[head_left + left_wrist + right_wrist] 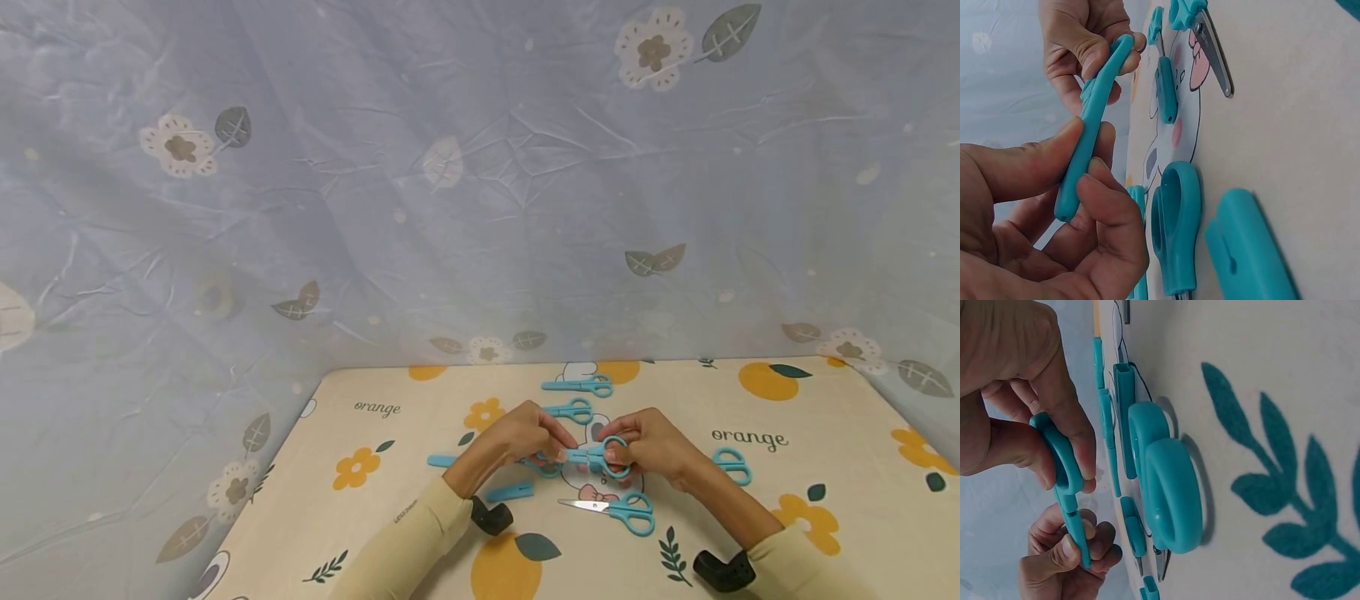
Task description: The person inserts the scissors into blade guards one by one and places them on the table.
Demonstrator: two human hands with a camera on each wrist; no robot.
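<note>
Both hands hold one pair of light-blue scissors (595, 455) above the table, its blades inside a matching blade cover (1082, 162). My left hand (534, 435) pinches the cover between thumb and fingers. The finger loops (1066, 459) are gripped by my right hand (648, 446). Just below the hands lies an uncovered pair of scissors (632, 512), blades pointing left. Under the left hand, a loose blade cover (510, 492) rests near another pair of scissors (1179, 219), which the hand partly hides in the head view.
At the back lie covered scissors (577, 385) and another pair (576, 410) partly behind the left hand. A second loose cover (441, 460) shows beside the left forearm, and more scissors (731, 467) lie by the right forearm. A patterned cloth (420, 542) covers the table; a curtain hangs behind.
</note>
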